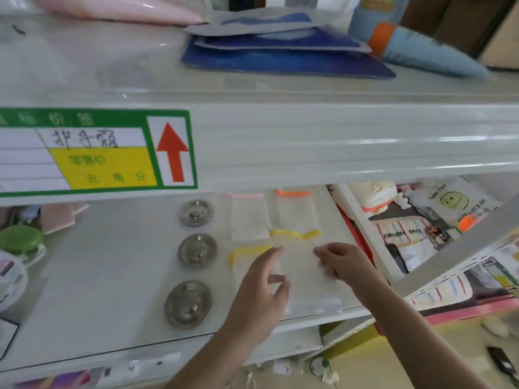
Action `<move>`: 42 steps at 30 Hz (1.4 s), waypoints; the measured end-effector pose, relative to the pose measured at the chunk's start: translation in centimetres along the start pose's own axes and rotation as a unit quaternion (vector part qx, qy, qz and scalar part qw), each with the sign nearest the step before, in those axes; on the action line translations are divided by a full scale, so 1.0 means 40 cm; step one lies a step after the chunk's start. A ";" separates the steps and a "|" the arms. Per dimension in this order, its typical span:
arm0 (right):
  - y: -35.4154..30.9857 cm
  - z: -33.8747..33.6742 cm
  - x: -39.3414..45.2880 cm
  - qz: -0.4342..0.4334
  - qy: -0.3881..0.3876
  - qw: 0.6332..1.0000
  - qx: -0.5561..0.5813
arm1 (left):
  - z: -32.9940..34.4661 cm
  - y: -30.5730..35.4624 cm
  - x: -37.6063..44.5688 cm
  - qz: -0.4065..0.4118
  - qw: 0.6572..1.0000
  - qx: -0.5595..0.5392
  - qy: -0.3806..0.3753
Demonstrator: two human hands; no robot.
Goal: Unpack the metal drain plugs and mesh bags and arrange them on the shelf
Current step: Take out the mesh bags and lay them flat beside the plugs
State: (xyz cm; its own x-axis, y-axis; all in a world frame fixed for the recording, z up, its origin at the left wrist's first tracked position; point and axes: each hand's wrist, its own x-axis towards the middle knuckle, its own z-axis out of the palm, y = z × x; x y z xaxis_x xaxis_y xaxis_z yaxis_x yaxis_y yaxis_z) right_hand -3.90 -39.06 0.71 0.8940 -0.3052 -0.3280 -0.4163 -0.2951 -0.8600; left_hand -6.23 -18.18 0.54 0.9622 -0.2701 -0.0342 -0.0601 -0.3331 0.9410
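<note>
Both hands, left [262, 287] and right [341, 261], pinch a yellow-trimmed mesh bag [304, 272] lying lengthwise front-to-back, right of three drain plugs [197, 250].

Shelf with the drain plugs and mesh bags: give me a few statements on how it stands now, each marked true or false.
1. Three metal drain plugs lie in a line on the shelf. True.
2. Both hands are on the same mesh bag. True: left hand, right hand.
3. The price label shows a blue arrow pointing down. False: a red arrow pointing up.
4. The plugs sit right of the bags. False: left of them.
5. One bag has an orange trim. True.
</note>
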 end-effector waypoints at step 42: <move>0.163 0.103 -0.026 -0.240 0.011 0.857 -0.456 | -0.073 -0.096 0.068 0.157 0.838 0.514 -0.098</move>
State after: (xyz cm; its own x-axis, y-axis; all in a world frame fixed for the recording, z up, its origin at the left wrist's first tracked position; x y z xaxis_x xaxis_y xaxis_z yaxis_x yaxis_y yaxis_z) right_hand -6.84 -36.92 -6.18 0.9994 0.0352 -0.0058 0.0330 -0.9731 -0.2281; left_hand -2.60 -15.00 -2.19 0.8002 -0.5996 0.0111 -0.5957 -0.7925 0.1307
